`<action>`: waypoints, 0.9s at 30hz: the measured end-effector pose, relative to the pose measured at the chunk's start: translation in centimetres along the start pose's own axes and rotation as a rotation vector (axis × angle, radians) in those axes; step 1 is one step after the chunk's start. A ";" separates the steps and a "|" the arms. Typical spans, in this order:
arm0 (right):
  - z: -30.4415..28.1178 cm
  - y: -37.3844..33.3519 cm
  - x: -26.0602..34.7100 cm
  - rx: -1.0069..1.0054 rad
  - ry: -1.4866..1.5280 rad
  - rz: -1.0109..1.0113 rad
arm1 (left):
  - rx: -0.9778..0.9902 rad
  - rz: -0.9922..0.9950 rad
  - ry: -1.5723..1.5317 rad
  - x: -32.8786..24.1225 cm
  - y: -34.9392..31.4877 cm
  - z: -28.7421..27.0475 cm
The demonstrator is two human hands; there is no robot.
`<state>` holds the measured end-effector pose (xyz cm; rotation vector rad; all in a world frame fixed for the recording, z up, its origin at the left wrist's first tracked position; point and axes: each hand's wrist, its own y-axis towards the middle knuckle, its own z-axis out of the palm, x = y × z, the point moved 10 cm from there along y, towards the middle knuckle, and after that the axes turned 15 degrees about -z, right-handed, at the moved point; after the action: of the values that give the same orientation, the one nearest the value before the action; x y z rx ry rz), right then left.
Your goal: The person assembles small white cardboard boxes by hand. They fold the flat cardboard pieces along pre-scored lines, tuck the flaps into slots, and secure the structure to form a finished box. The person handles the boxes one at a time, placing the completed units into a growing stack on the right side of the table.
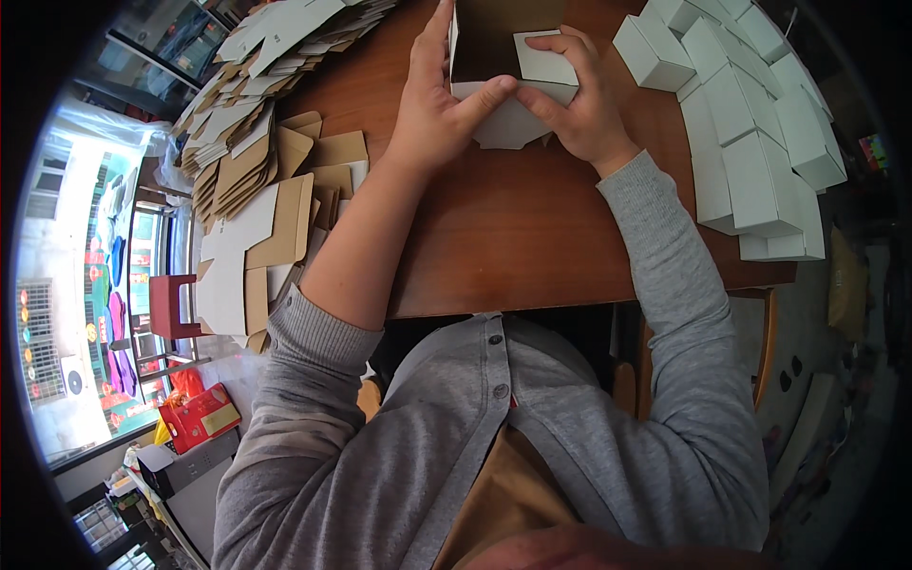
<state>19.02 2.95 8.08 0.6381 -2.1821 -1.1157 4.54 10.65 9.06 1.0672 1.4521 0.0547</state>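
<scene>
A small cardboard box [511,125], white outside and brown inside, stands part-folded at the far middle of the table, its top open. My left hand [439,112] grips its left side, fingers stretched along the wall and thumb on the near edge. On the other side my right hand [587,112] holds the right wall. Its fingers curl over a white flap [545,63] that is bent inward, and its thumb presses the near edge beside the left thumb. A white panel hangs below the near edge. The box's far side is cut off by the picture's top.
Flat, unfolded box blanks [249,142] lie in stacks along the table's left side, some jutting over its edge. Several finished white boxes [750,123] are piled at the right. The brown wooden table [503,237] ends close before my body. A dark red stool [173,306] stands left.
</scene>
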 end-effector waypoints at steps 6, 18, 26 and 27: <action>0.0 0.2 0.3 0.008 -0.008 -0.017 | -0.150 0.020 0.129 0.0 -0.6 -1.0; 0.1 0.1 0.3 0.003 0.020 -0.032 | -0.107 -0.089 0.141 1.0 -0.5 -0.9; 0.2 0.1 0.3 -0.002 0.027 -0.028 | -0.115 -0.093 0.158 1.0 -0.4 -1.1; 0.2 0.1 0.2 -0.008 0.030 -0.028 | -0.115 -0.090 0.144 1.1 -0.4 -1.1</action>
<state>18.70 2.94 8.11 0.6791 -2.1486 -1.1215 3.70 11.68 8.26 0.9184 1.6056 0.1511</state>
